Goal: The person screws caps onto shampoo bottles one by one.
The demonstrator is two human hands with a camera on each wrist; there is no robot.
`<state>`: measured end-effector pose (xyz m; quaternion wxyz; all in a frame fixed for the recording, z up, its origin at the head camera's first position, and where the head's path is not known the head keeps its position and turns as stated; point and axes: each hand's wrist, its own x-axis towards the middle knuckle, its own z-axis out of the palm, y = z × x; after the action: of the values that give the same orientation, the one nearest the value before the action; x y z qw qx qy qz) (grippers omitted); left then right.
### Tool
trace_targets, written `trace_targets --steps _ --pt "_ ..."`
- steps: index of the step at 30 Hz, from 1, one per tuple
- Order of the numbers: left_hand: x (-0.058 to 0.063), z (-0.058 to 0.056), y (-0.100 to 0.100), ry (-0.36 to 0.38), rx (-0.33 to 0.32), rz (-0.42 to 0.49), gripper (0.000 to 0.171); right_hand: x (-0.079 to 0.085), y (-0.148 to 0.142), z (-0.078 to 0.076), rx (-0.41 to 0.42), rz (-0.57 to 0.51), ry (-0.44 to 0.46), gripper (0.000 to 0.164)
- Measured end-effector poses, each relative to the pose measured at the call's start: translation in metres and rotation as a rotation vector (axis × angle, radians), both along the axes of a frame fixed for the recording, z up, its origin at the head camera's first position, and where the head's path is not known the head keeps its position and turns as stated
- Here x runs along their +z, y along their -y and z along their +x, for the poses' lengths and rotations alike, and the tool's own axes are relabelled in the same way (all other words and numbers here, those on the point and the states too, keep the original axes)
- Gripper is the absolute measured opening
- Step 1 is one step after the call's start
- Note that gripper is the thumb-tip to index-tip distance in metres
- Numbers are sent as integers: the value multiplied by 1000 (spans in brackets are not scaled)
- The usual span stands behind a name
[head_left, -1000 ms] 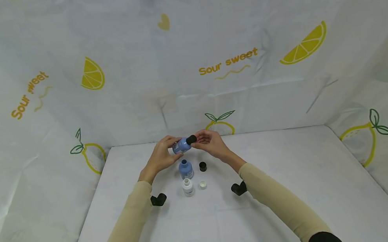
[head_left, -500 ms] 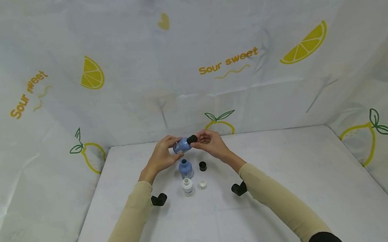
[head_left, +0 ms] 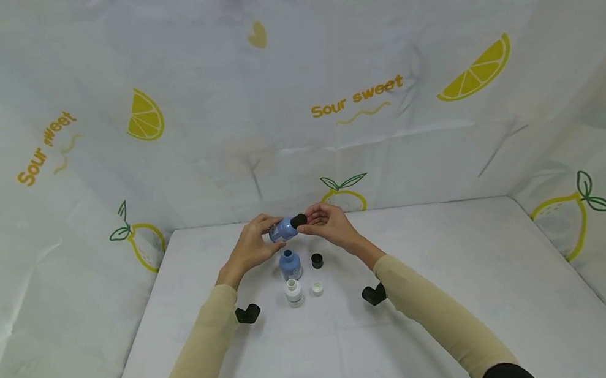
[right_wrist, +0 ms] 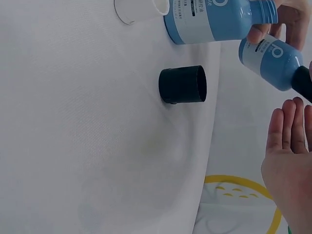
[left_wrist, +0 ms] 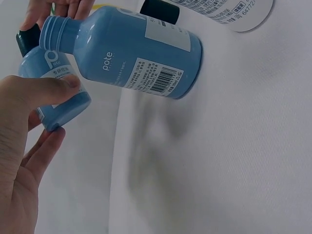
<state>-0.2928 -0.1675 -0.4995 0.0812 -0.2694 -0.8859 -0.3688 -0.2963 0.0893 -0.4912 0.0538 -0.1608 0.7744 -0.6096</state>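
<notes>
Left hand [head_left: 253,242]: fingers hold tilted blue pote bottle [head_left: 282,230], mid-frame
Right hand [head_left: 333,226]: fingers at black cap [head_left: 299,220], pinch unclear

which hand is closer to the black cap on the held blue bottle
Right: the right-hand grip is at the black cap itself; the left-hand grip is around the held blue bottle, back along its body from the cap.
</notes>
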Motion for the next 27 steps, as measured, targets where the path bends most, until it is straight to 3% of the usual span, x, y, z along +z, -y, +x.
trace_targets --steps 6,12,27 --pt "-1 1 0 -4 11 -7 57 3 -2 -1 80 -16 -36 52" --pt "-2 0 0 -16 0 -10 56 4 -3 -4 182 -66 -84 46" --pt "0 0 -1 -16 -4 -18 56 6 -1 -1 66 33 -88 48"
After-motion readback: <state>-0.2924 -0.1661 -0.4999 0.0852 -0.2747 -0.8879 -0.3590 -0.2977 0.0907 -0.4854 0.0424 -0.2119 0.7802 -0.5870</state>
